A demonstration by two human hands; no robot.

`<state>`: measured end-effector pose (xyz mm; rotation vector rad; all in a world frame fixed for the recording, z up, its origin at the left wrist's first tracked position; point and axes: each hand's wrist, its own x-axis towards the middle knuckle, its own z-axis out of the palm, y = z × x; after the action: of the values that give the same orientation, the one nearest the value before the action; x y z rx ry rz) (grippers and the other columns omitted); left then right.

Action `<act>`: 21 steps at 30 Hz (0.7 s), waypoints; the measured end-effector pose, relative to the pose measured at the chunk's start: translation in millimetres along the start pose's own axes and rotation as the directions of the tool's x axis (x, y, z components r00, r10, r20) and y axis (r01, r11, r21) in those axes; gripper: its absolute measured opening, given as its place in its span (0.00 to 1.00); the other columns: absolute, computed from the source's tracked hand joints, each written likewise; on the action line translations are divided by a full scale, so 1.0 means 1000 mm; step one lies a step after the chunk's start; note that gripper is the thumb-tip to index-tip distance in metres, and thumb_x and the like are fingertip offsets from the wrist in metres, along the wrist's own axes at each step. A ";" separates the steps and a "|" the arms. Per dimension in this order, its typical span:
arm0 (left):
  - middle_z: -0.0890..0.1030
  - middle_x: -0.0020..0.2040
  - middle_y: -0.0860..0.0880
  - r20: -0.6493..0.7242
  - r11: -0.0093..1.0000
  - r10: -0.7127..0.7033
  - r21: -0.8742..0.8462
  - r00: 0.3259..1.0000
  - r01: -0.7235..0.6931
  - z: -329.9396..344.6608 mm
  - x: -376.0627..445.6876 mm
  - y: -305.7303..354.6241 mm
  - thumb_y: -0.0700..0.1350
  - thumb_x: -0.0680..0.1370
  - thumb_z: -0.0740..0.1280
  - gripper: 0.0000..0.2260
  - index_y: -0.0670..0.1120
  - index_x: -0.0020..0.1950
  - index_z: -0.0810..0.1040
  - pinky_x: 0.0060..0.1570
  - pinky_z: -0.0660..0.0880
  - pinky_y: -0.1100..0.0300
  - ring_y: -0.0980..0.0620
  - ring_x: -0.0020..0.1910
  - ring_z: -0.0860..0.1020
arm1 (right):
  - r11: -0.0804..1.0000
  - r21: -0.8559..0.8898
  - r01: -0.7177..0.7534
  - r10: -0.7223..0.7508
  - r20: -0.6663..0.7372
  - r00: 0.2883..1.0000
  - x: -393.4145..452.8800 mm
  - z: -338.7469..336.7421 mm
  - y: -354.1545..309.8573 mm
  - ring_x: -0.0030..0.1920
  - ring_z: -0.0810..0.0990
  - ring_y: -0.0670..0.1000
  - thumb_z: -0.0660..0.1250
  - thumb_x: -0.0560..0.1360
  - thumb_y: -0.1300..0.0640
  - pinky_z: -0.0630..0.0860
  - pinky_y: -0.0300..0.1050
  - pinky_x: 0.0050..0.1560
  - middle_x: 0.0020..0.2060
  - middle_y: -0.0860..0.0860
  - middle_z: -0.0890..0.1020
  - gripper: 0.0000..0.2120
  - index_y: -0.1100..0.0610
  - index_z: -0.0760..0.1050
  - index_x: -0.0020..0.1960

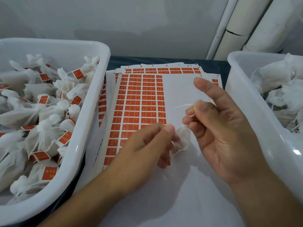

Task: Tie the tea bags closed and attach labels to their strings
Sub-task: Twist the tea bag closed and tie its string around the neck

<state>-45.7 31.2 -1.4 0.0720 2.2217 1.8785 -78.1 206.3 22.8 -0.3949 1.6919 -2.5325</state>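
Tea bag (181, 140) — pinched between both hands

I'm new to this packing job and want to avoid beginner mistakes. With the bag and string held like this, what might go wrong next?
1. The string is thin and only pinched in the right hand; it may slip before the knot tightens.
2. The tea bag is held over the label sheet by the left hand; it might brush labels and lift their edges.
3. An unlabelled bag could land in the left bin among the labelled ones.
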 end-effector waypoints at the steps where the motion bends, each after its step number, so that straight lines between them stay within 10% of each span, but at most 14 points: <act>1: 0.85 0.43 0.53 0.104 0.980 -0.097 -0.165 0.990 0.113 0.001 0.000 0.003 0.66 0.81 0.58 0.21 0.56 0.48 0.85 0.40 0.79 0.64 0.56 0.40 0.82 | 1.000 -0.014 0.004 -0.004 0.042 0.999 -0.001 0.002 0.001 0.41 0.85 0.48 0.75 0.72 0.49 0.81 0.36 0.44 0.40 0.52 0.85 0.20 0.45 0.81 0.64; 10: 0.78 0.54 0.30 0.150 0.804 -0.188 -0.543 0.971 0.240 -0.004 0.009 0.002 0.56 0.85 0.58 0.20 0.49 0.49 0.87 0.61 0.78 0.46 0.32 0.56 0.80 | 0.954 -0.286 0.086 -0.004 0.277 0.961 -0.016 0.015 0.008 0.40 0.86 0.52 0.73 0.77 0.51 0.83 0.41 0.43 0.40 0.51 0.86 0.18 0.45 0.78 0.66; 21: 0.82 0.55 0.43 0.337 0.615 -0.150 -0.705 0.930 0.354 -0.015 0.008 0.002 0.46 0.80 0.70 0.18 0.37 0.65 0.79 0.74 0.64 0.39 0.45 0.59 0.80 | 0.788 -0.586 0.190 0.077 0.399 0.914 -0.019 0.012 0.018 0.44 0.86 0.51 0.71 0.78 0.52 0.81 0.39 0.47 0.41 0.44 0.85 0.07 0.45 0.79 0.55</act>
<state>-57.2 18.2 1.8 -0.1446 1.0576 2.3028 -58.5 192.4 7.2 -0.9467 2.2875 -1.6659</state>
